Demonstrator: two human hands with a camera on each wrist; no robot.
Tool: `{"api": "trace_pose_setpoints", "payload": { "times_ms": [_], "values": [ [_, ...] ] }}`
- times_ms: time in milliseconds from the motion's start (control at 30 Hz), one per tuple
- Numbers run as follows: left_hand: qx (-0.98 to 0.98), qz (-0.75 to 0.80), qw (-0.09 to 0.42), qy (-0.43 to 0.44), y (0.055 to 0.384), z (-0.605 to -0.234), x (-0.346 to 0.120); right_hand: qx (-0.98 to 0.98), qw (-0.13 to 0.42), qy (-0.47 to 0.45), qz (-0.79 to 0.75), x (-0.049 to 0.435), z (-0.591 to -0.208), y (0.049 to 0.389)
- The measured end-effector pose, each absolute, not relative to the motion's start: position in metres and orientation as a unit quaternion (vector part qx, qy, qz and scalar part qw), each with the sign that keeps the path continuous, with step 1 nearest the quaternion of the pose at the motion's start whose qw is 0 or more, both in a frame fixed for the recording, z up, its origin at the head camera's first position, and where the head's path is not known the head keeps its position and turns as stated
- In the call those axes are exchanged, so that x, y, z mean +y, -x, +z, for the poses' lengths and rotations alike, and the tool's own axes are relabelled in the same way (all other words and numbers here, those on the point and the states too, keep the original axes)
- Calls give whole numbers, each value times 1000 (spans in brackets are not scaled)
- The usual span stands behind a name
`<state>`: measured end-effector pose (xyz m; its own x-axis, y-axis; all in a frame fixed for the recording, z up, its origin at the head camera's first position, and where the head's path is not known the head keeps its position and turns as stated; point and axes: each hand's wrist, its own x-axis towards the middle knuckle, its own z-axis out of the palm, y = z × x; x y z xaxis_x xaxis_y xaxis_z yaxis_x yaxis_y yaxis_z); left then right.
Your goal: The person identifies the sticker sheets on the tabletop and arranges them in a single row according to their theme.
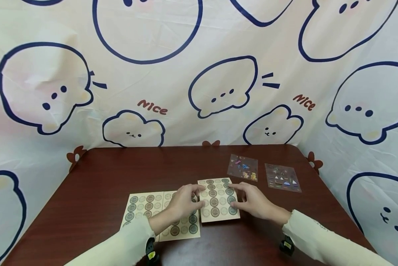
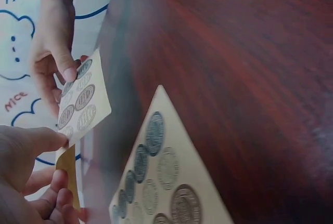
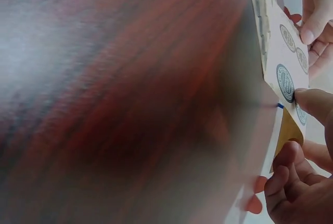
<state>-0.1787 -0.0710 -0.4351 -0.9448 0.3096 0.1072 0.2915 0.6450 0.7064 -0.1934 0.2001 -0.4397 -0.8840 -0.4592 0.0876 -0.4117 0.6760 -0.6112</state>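
A cream sheet (image 1: 218, 199) with rows of round grey, brown and pale stamp-like stickers is held between both hands at the table's middle. The left hand (image 1: 185, 200) pinches its left edge, thumb on top and fingers curled beneath. At the right edge, the right hand (image 1: 253, 201) grips it the same way. A brownish underside (image 3: 289, 130) shows below the sheet in the right wrist view. Beside it on the left lies a wider cream sticker sheet (image 1: 142, 199) with a centre line, partly covered by the left hand and forearm.
Two clear sheets of small colourful stickers lie behind and to the right: one transparent sheet (image 1: 242, 168) and another transparent sheet (image 1: 283, 177). The dark red-brown table (image 1: 96, 207) reaches back to a cartoon-printed cloth (image 1: 179, 81), which also hangs along both sides.
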Motion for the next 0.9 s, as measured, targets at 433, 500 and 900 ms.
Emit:
{"api": "trace_pose_setpoints", "payload": {
  "times_ms": [433, 500, 900],
  "values": [
    [925, 323, 10, -200, 172, -456, -69, 919, 85, 236, -304, 202, -457, 189],
    [929, 312, 7, -200, 170, -457, -68, 922, 87, 237, -294, 202, -460, 187],
    [942, 274, -5, -194, 164, -457, -65, 926, 92, 248, -268, 200, -466, 185]
  ]
}}
